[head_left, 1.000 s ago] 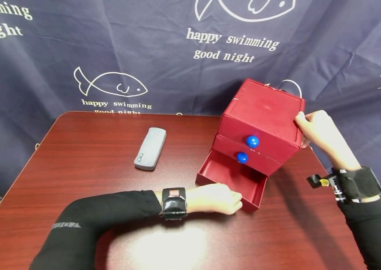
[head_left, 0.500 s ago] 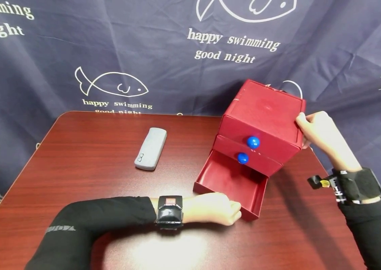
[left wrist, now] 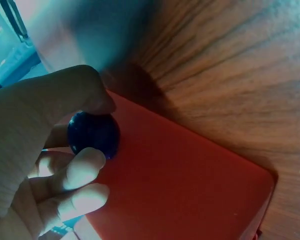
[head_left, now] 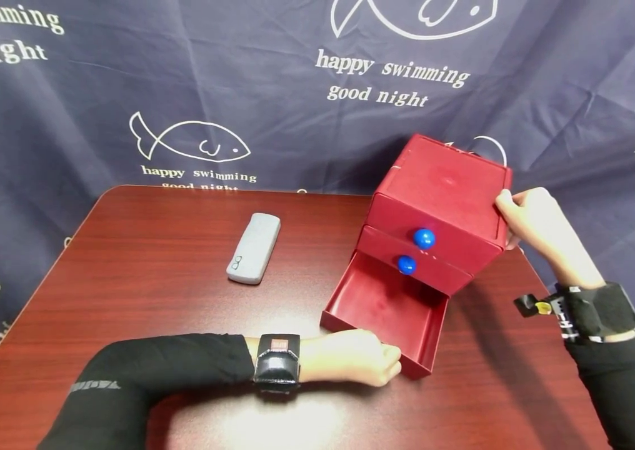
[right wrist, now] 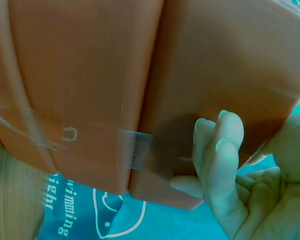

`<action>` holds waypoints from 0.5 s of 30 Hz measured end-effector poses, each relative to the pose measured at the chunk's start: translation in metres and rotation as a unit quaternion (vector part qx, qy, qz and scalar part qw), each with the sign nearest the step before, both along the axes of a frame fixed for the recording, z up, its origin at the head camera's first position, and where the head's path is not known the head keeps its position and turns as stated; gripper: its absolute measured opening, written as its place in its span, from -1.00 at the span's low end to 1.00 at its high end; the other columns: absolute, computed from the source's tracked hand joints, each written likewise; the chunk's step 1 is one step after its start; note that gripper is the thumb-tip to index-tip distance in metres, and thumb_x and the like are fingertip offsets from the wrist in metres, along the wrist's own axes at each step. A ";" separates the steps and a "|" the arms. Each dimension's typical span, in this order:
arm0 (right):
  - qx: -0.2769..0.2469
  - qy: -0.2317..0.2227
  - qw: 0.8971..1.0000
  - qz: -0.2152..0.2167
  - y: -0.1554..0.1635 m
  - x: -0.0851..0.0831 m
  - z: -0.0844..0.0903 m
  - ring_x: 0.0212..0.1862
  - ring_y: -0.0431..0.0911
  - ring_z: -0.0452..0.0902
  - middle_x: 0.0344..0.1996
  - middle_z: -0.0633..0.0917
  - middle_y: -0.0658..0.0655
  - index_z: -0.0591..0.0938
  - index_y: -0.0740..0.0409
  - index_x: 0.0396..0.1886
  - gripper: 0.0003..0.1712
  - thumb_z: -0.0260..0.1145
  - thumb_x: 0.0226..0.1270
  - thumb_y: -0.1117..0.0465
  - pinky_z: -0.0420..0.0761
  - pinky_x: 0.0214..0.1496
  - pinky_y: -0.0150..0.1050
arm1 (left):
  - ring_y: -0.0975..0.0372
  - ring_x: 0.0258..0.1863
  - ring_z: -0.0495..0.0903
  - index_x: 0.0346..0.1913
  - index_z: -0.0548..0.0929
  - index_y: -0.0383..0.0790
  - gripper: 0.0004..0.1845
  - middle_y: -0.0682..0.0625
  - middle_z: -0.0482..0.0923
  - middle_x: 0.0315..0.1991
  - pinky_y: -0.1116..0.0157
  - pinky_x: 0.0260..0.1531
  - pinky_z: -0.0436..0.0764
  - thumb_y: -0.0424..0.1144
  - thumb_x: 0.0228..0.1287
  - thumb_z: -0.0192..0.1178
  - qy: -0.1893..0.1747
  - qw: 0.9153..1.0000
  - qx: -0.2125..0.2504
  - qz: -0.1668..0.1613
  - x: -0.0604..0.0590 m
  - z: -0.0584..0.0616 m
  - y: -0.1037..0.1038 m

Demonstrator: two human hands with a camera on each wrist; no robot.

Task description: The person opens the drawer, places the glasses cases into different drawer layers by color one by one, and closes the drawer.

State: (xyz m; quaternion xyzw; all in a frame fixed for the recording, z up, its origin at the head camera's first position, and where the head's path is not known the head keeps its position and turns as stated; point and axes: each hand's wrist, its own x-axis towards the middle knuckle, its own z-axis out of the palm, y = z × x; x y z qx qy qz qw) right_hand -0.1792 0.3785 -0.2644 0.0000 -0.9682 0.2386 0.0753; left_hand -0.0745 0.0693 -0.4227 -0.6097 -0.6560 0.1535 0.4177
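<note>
A red three-tier drawer cabinet (head_left: pixel 447 181) stands at the table's right, its bottom drawer (head_left: pixel 390 294) pulled out and nothing visible inside it. In the head view my left hand (head_left: pixel 351 357) is at that drawer's front. The left wrist view shows its thumb and fingers pinching the drawer's round blue knob (left wrist: pixel 97 134), which is hidden from the head camera. My right hand (head_left: pixel 537 215) holds the cabinet's upper right edge, thumb on top. In the right wrist view the fingers (right wrist: pixel 225 175) lie against the cabinet's side wall (right wrist: pixel 190 90).
A grey glasses case (head_left: pixel 254 249) lies on the brown table (head_left: pixel 143 269), left of the cabinet. Two more blue knobs sit on the upper drawers, one being the top knob (head_left: pixel 424 238). A dark printed curtain (head_left: pixel 272 94) hangs behind the table.
My left hand has drawn the bottom drawer farther out, toward the near edge of the table. The right hand has stayed on the cabinet's edge.
</note>
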 end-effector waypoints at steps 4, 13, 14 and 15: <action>0.000 0.000 1.000 0.000 0.001 0.000 -0.001 -0.78 -0.09 0.59 -0.88 0.59 0.03 0.58 0.26 -0.71 -0.32 -0.13 0.49 -0.04 0.49 -0.58 -0.35 | 0.47 -0.67 0.40 -0.47 0.55 0.16 -0.66 0.27 0.43 -0.48 0.51 -0.64 0.40 -0.37 0.30 -0.07 -0.030 1.000 -0.007 0.003 0.000 0.002 -0.003; -0.005 0.001 1.000 0.001 0.000 0.000 -0.001 -0.79 -0.09 0.59 -0.88 0.59 0.04 0.56 0.25 -0.74 -0.32 -0.12 0.49 -0.04 0.50 -0.60 -0.34 | 0.42 -0.67 0.46 -0.38 0.54 0.08 -0.85 0.23 0.47 -0.47 0.43 -0.64 0.46 -0.29 0.22 0.06 -0.111 0.993 -0.039 0.030 0.000 0.020 -0.017; -0.005 0.001 1.000 0.001 0.000 0.000 0.000 -0.79 -0.10 0.59 -0.88 0.59 0.04 0.56 0.24 -0.74 -0.32 -0.12 0.49 -0.04 0.50 -0.61 -0.34 | 0.41 -0.67 0.46 -0.38 0.54 0.08 -0.86 0.23 0.48 -0.48 0.42 -0.65 0.46 -0.29 0.21 0.08 -0.118 0.992 -0.036 0.032 -0.001 0.023 -0.019; -0.006 0.002 1.000 0.001 0.000 0.000 0.000 -0.79 -0.10 0.59 -0.88 0.59 0.04 0.56 0.24 -0.75 -0.32 -0.12 0.49 -0.04 0.50 -0.61 -0.33 | 0.40 -0.67 0.47 -0.39 0.54 0.07 -0.87 0.22 0.48 -0.48 0.41 -0.66 0.46 -0.29 0.20 0.10 -0.126 0.991 -0.031 0.035 -0.002 0.026 -0.021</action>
